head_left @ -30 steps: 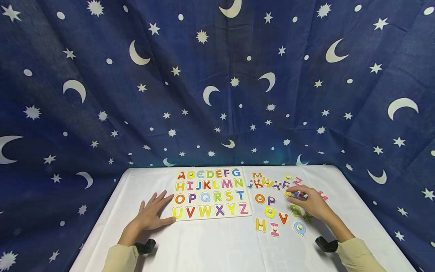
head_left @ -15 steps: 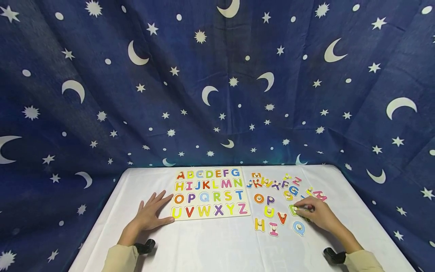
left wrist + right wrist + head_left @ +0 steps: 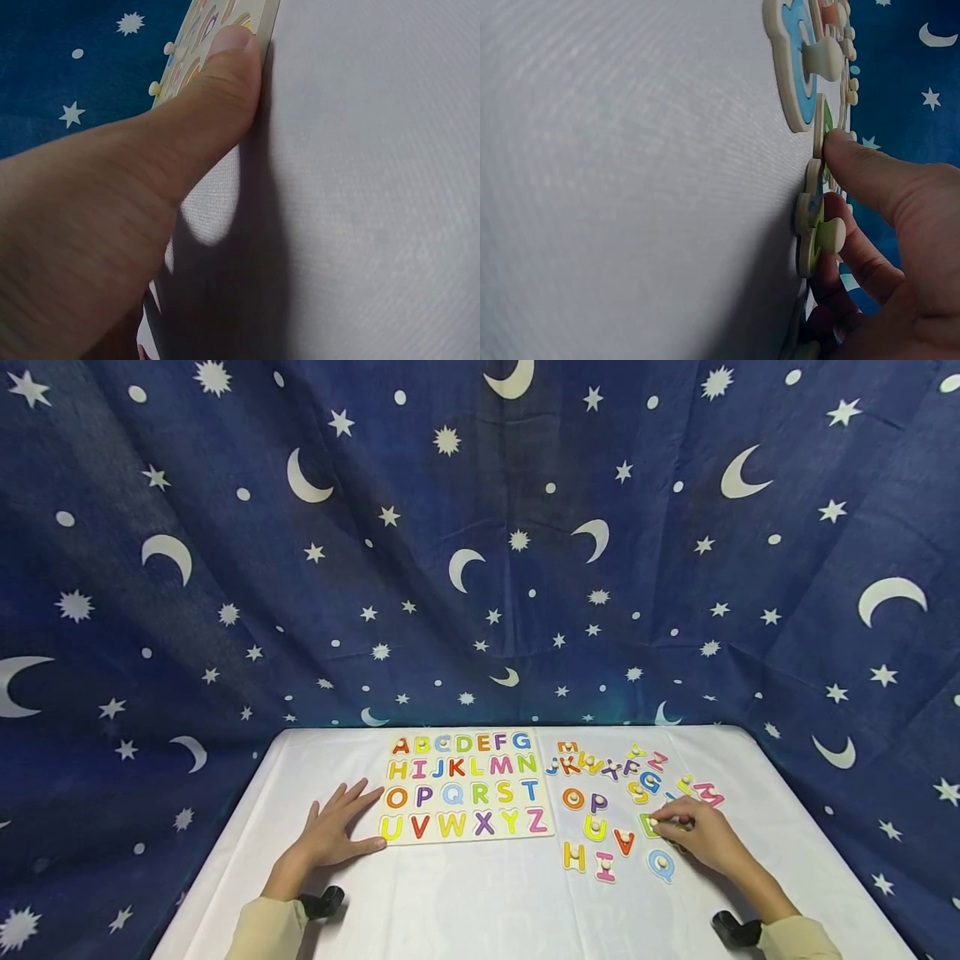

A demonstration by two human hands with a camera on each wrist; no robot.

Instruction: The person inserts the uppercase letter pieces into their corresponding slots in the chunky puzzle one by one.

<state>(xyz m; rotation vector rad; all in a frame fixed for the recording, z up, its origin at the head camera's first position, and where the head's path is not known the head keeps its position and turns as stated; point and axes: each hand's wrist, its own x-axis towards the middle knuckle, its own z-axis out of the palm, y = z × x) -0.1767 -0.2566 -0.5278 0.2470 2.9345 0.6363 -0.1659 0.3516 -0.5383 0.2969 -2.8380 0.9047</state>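
With thumb and fingers, my right hand [image 3: 705,835] pinches the knob of the green letter D [image 3: 647,824] lying on the white table. In the right wrist view the thumb partly covers the D [image 3: 822,112]; another green knobbed piece [image 3: 810,247] lies under the fingers, its letter unclear. The blue letter Q [image 3: 661,865] is just beside this hand. At the left, my left hand [image 3: 330,835] lies with fingers spread and extended at the edge of the alphabet board [image 3: 468,842]. Its thumb [image 3: 229,64] rests on the board's near corner. Pieces A, B and C sit in the board's top row with knobs showing.
Several loose knobbed letters lie right of the board, among them O [image 3: 573,799], P [image 3: 597,802], H [image 3: 574,857], I [image 3: 605,867], V or A [image 3: 624,842] and M [image 3: 708,794]. A blue star-patterned cloth [image 3: 480,568] hangs behind the table.
My right hand has moved from the yellow S toward the near side, reaching the green D. The S, blue G and pink M are now uncovered. My left hand stays at the board.
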